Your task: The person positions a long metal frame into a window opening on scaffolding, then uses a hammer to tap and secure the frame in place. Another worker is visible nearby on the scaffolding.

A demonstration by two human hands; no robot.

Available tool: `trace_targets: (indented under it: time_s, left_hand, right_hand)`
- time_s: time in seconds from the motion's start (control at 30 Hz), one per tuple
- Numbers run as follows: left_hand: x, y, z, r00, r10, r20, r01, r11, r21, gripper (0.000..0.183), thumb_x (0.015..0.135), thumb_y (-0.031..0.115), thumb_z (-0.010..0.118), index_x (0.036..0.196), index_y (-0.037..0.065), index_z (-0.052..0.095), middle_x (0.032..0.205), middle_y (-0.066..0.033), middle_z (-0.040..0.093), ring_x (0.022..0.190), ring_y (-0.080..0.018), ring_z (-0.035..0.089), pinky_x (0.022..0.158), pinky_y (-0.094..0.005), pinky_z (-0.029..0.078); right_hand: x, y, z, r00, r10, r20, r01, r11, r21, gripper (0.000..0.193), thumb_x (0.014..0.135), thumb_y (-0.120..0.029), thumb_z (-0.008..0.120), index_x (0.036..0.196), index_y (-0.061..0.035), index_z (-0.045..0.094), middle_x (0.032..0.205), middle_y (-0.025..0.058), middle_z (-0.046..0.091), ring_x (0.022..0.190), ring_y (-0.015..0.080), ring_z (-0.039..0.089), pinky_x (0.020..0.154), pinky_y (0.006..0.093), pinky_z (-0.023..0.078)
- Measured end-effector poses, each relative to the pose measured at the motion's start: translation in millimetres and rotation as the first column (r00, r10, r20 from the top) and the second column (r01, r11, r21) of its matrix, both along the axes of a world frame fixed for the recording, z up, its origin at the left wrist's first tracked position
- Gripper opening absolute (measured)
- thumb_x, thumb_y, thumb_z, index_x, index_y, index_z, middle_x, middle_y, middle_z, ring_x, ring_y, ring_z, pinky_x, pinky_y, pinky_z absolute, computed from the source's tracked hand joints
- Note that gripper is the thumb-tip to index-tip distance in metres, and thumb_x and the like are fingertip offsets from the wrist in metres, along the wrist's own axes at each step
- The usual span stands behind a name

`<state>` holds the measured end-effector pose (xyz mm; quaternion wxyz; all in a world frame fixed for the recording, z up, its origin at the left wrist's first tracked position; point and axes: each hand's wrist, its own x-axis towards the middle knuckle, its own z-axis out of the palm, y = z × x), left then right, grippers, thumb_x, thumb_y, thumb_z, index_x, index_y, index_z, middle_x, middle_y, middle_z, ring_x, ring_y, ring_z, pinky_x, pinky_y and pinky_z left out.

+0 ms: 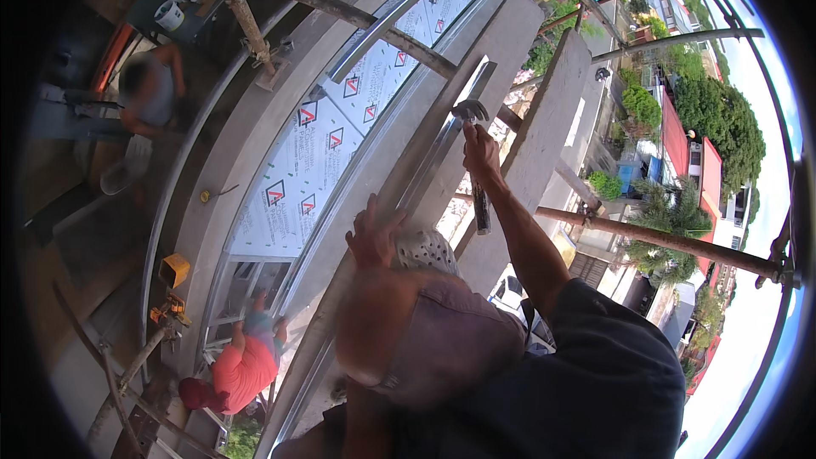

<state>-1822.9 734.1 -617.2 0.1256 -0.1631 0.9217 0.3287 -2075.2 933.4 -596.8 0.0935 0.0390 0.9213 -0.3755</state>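
My right hand (481, 155) grips a claw hammer (470, 110) just below its dark head, and the handle hangs down past my wrist. Beneath the hammer, a long shiny metal channel (439, 150) lies along a scaffold plank (480, 132). My left hand (372, 234) is spread with its fingers apart, close to the channel's near end. Whether its fingertips touch the channel, I cannot tell. Below that hand are my bent knee and a white shoe with holes (427, 252).
Printed cladding panels (319, 144) line the ledge at left. Scaffold poles (659, 238) cross on both sides. A second plank (552, 110) runs at right, with street and houses far below. A person in a red shirt (242, 374) works lower left; another person (153, 89) is upper left.
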Motion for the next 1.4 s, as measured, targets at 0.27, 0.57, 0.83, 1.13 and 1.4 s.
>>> trace_targets:
  time_s: [0.27, 0.57, 0.83, 1.13, 1.4]
  left_hand:
    - [6.5, 2.2, -1.7, 0.997, 0.008, -0.076, -0.014, 0.997, -0.077, 0.051, 0.093, 0.030, 0.078, 0.137, 0.053, 0.064, 0.172, -0.0023, 0.031, 0.145, -0.0309, 0.045, 0.104, -0.0645, 0.046]
    - [7.6, 1.2, -9.5, 0.998, -0.009, -0.057, 0.008, 1.000, -0.017, 0.047, 0.095, 0.032, 0.075, 0.136, 0.051, 0.065, 0.172, -0.0037, 0.030, 0.147, -0.0347, 0.043, 0.109, -0.0705, 0.041]
    - [6.8, -0.4, -8.0, 0.999, 0.018, -0.028, -0.018, 1.000, 0.015, 0.043, 0.096, 0.032, 0.074, 0.135, 0.050, 0.067, 0.173, -0.0043, 0.028, 0.149, -0.0354, 0.039, 0.112, -0.0721, 0.037]
    - [14.0, -2.2, -6.3, 1.000, 0.012, -0.025, -0.011, 1.000, 0.029, 0.040, 0.098, 0.040, 0.069, 0.137, 0.050, 0.066, 0.174, -0.0041, 0.025, 0.152, -0.0355, 0.036, 0.114, -0.0740, 0.033]
    - [90.7, -47.1, -12.6, 0.958, -0.140, -0.249, 0.107, 0.984, -0.140, 0.044, 0.098, 0.051, 0.061, 0.138, 0.033, 0.065, 0.168, -0.0067, 0.034, 0.147, -0.0345, 0.042, 0.112, -0.0692, 0.039]
  right_hand:
    - [27.0, 0.8, 20.9, 0.993, -0.046, 0.107, 0.055, 0.995, -0.087, 0.052, 0.110, -0.052, 0.049, 0.094, -0.0038, 0.060, 0.062, 0.0040, 0.055, 0.047, 0.0157, 0.058, 0.045, 0.0351, 0.047]
    - [45.2, 1.8, 10.3, 0.995, 0.017, -0.102, -0.015, 1.000, 0.025, 0.053, 0.109, -0.050, 0.049, 0.090, -0.0015, 0.059, 0.063, 0.0079, 0.058, 0.048, 0.0180, 0.061, 0.048, 0.0362, 0.049]
    - [57.5, 1.3, 10.5, 0.986, 0.081, -0.143, -0.076, 0.996, 0.042, 0.054, 0.110, -0.050, 0.047, 0.089, -0.0015, 0.059, 0.063, 0.0072, 0.058, 0.049, 0.0174, 0.060, 0.048, 0.0363, 0.048]
    - [53.1, 7.8, -13.4, 0.992, 0.125, 0.003, -0.125, 0.989, 0.074, 0.057, 0.107, -0.055, 0.047, 0.098, -0.0010, 0.059, 0.065, 0.0102, 0.059, 0.052, 0.0229, 0.064, 0.051, 0.0408, 0.051]
    - [72.0, -23.0, 5.2, 0.986, 0.010, 0.164, 0.004, 0.997, -0.083, 0.054, 0.107, -0.053, 0.047, 0.100, -0.0006, 0.059, 0.065, 0.0086, 0.056, 0.049, 0.0207, 0.061, 0.047, 0.0375, 0.049]
